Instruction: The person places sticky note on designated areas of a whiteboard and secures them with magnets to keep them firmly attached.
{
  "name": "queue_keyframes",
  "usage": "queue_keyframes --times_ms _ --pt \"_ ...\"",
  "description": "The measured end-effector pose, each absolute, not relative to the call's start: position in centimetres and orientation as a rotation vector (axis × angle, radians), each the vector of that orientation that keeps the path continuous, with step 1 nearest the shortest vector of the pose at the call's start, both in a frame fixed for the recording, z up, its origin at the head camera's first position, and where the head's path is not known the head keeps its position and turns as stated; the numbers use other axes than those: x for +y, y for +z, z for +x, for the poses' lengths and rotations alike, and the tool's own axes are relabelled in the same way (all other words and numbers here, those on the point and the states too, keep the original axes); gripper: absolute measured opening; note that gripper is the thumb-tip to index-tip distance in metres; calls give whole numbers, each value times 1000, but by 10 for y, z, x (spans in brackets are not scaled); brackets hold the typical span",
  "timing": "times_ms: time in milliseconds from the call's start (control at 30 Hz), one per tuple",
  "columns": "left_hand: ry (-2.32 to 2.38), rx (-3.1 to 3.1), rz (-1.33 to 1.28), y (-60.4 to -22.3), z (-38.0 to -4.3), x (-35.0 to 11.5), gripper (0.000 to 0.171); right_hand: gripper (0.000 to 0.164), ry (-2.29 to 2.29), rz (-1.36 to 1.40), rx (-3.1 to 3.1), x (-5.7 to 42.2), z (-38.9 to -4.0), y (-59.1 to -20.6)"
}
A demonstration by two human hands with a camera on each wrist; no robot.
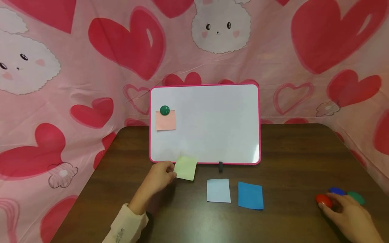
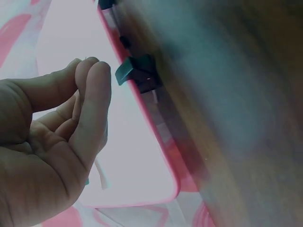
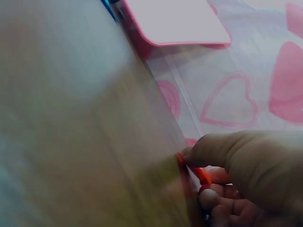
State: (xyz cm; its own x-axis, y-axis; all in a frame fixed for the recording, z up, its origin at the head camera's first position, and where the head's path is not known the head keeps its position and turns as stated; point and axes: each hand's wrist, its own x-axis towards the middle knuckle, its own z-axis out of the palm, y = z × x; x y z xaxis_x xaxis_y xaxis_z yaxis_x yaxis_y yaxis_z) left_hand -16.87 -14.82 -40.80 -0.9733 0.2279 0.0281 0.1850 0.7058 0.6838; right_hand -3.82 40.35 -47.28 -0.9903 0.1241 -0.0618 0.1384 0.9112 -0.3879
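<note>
My left hand pinches the left edge of a pale green sticky note, which overlaps the whiteboard's lower edge in the head view. In the left wrist view, thumb and fingertips of the left hand meet, with the note hidden. At the table's right side, my right hand pinches a round red magnet between thumb and fingers. The right wrist view shows the red magnet partly covered by the right hand. Beside that hand lie a blue magnet and a green magnet.
A pink-framed whiteboard stands at the back, bearing a pink sticky note under a green magnet. A black clip sits at its lower edge. Light blue and blue sticky notes lie on the table.
</note>
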Motion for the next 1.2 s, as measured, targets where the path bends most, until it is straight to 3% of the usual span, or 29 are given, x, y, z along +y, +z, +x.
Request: queue_keyframes --times_ms 467,1200 --pt "1646 2605 127 -403 -190 -145 3 58 -624 168 3089 395 -34 -470" --pt "1840 2525 17 -385 -228 -126 13 63 -587 187 3065 395 -34 -469"
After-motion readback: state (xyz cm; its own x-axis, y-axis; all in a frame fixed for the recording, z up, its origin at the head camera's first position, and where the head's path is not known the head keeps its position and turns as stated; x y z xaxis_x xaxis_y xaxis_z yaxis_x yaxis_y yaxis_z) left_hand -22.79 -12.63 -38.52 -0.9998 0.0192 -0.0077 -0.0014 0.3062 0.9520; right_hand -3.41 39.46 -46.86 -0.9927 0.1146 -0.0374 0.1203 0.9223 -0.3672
